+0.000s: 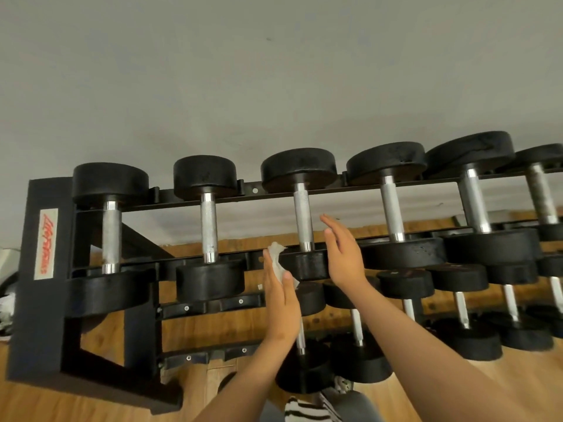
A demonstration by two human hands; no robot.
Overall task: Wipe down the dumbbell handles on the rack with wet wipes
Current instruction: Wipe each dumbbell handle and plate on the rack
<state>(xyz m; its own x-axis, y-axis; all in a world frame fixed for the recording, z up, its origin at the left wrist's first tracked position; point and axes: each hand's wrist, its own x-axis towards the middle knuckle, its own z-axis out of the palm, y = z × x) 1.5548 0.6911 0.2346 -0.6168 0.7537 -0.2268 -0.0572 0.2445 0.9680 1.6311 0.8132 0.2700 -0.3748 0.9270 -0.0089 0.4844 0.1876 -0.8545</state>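
Grey wall (274, 71) fills the top half, plain and flat. Warm wooden floor (91, 403) shows below and through the black rack (39, 330). The rack stands against that wall. Its left end plate carries a pale label (45, 243) with red lettering, and the frame runs off to the right.

On the top tier, six dumbbells (205, 173) sit in a row. Each lies with its long axis near to far: one black head on the far rail by the wall, the other on the near rail, silver knurled steel between. The leftmost handle (111, 233) looks dull and blotchy. The lower tier (406, 283), to the right, holds smaller ones set the same way, pointing near to far.

Both hands are up in front of the top tier. The left hand (281, 303) has the wipe (275, 257): fingers (269, 269) straight and together, thumb (288, 280) pressed over the crumpled white sheet, pinning it to the palm. The wipe runs lengthwise along those fingers and pokes out past the tips, just beside the near head of the third dumbbell.

The right hand (344, 254) is spread flat, fingers straight and pointing up and far-left, palm facing left. It sits just right of the third handle (302, 214) and looks just clear of the steel, though from this angle I can't be sure. Striped fabric (304, 411) peeks in at the bottom edge.
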